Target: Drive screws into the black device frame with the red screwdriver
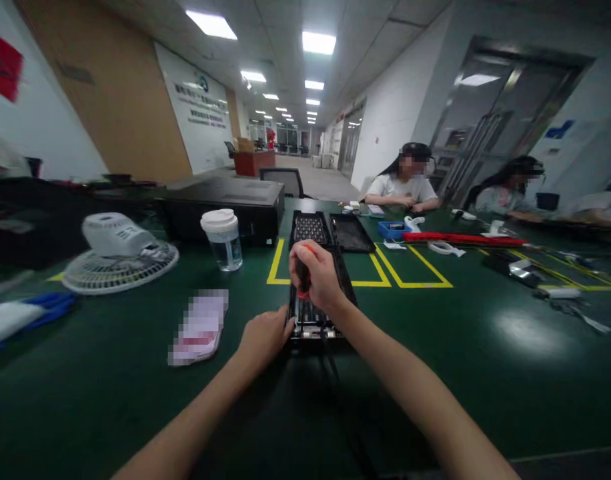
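Right hand (316,273) fist-gripped around red-and-black screwdriver handle (302,275), upright over long black rectangular tray-like device (313,319) at table centre. Left hand (263,337) curled against device's near-left corner, on dark green table (435,347).

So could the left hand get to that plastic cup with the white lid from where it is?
Probably yes. The left hand rests at the black tray's near corner, and only bare green table lies between it and the cup.
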`<state>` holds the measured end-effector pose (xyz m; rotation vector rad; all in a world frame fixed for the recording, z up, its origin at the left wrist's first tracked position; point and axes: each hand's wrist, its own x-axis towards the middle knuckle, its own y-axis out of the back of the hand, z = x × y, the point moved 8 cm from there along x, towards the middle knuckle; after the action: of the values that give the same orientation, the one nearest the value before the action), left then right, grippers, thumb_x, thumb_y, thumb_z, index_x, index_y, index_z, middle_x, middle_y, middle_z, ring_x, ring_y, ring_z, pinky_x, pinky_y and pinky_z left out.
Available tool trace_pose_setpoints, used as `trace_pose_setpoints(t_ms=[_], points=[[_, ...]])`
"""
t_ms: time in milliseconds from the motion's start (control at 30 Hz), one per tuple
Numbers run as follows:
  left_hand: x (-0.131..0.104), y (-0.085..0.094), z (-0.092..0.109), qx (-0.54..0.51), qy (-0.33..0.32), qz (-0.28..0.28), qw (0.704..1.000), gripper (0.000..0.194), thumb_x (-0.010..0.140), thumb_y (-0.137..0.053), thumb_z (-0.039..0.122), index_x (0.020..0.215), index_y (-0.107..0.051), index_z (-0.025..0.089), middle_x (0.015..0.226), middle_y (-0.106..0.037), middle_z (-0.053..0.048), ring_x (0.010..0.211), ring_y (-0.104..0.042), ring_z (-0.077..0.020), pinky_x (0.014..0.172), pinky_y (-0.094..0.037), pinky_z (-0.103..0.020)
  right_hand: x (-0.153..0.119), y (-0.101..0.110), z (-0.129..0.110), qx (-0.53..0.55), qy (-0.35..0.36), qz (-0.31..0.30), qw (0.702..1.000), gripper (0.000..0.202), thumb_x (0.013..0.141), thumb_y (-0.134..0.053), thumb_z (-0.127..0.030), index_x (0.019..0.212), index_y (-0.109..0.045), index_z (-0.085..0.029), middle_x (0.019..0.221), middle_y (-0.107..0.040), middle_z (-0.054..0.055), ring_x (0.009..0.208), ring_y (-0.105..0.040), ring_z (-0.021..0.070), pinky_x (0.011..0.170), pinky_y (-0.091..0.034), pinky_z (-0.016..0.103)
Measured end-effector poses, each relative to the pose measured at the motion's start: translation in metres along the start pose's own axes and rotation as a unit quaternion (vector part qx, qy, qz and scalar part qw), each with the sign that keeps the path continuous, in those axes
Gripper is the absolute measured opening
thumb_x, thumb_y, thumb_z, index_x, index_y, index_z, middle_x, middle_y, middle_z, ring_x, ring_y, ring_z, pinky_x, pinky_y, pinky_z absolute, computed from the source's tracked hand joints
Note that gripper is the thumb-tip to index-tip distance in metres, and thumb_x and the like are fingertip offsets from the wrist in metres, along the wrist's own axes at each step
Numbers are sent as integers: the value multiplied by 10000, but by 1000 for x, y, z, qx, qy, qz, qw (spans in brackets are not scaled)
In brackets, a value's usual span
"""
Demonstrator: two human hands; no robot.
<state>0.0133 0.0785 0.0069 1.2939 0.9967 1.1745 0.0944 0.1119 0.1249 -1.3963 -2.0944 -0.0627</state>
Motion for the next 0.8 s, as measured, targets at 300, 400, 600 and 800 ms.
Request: trace_pose_setpoints(t_ms=[300,400,600,800], points=[[-1,1,0,-14,21,-34,999,399,880,-284,426,1133,-506,213,928,-671,-105,845,-637,-229,713,-471,-332,-6,3,-8,-48,27,64,996,169,819,-501,-330,757,-516,-173,573,-465,-57,374,-401,28,347,-279,151],[-2,1,0,-17,23,-37,999,399,878,-288,430,1137,-503,215,927,-670,-101,845,-636,-225,713,-470,-328,-7,4,-10,-66,36,90,993,176,815,-507,-335,754,-513,-171,575,-462,-57,381,-397,29,361,-294,155],[-2,2,1,-8,7,-22,1000,398,877,-278,428,1134,-501,220,893,-673,-96,814,-642,-243,665,-477,-336,-11,5,-11,-100,43,144,984,189,812,-505,-359,772,-515,-174,580,-459,-59,392,-389,30,376,-308,155],[-3,4,2,-2,4,-22,1000,394,877,-283,422,1134,-501,217,892,-673,-97,817,-643,-247,661,-478,-337,-15,8,-13,-154,56,186,969,217,817,-492,-393,806,-531,-180,620,-460,-47,438,-398,40,410,-328,163]])
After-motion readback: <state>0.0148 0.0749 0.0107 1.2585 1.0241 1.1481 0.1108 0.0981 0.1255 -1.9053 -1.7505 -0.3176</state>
